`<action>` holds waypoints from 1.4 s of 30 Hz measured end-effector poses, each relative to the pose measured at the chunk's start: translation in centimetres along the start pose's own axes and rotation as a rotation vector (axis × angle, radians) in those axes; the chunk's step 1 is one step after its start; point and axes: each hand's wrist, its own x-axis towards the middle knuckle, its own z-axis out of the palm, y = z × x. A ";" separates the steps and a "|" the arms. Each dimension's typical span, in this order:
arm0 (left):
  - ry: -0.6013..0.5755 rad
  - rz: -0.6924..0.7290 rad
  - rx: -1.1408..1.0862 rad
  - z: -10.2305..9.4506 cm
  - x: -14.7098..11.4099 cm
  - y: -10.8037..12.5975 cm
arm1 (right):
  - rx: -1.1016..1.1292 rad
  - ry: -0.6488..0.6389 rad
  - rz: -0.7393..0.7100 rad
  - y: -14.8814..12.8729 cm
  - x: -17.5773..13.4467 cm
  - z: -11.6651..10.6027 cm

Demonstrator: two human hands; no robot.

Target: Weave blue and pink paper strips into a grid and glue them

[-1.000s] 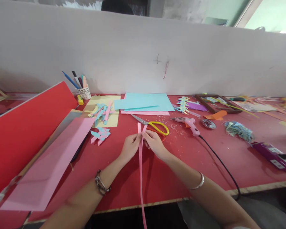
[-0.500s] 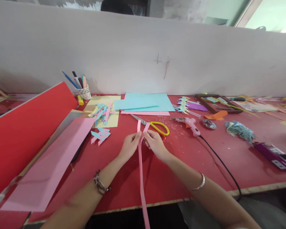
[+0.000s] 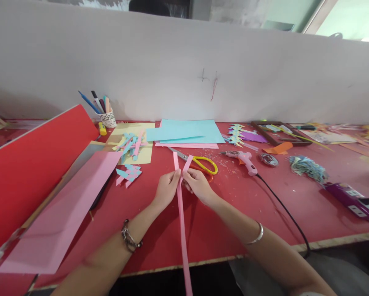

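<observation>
A long pink paper strip (image 3: 182, 230) runs from between my hands down past the table's front edge. Its upper part splits into two short ends in a V shape. My left hand (image 3: 167, 187) pinches the strip below the left end, thumb on top. The right end is gripped between thumb and fingers of my right hand (image 3: 198, 187). Both hands nearly touch each other above the red table. Just beyond them lie scissors with yellow handles (image 3: 207, 164), and an orange-red handle (image 3: 207, 176) shows partly behind my right hand.
Cut paper strips (image 3: 130, 146) and small woven pieces (image 3: 129, 174) lie left. Blue sheets (image 3: 187, 130) rest against the white partition (image 3: 160, 65). A pink glue gun (image 3: 241, 158) with a black cord (image 3: 283, 209) is at right. A large pink sheet (image 3: 64, 209) leans near a red board (image 3: 39, 164).
The two upper ends of the strip have spread slightly wider apart, the left one tilting left. Both hands keep their hold, almost in place.
</observation>
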 end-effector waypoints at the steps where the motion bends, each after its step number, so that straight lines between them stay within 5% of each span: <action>1: 0.030 -0.004 0.002 0.0 0.0 0.0 | 0.001 0.006 -0.004 0.0 0.0 0.0; 8: -0.090 -0.015 -0.022 0.2 0.0 0.2 | 0.033 0.092 -0.048 0.1 0.2 -0.2; 14: -0.100 0.002 -0.006 0.2 0.0 0.2 | 0.017 0.027 -0.026 -0.3 0.1 -0.2; 24: 0.043 -0.007 -0.011 0.0 0.0 -0.1 | -0.003 0.050 -0.046 0.2 0.2 -0.2; 31: -0.143 -0.020 -0.052 0.4 -0.1 0.3 | 0.034 0.127 -0.092 0.2 0.3 -0.4; 42: -0.023 0.022 -0.008 0.2 -0.1 -0.1 | -0.049 0.039 -0.114 0.3 0.2 -0.3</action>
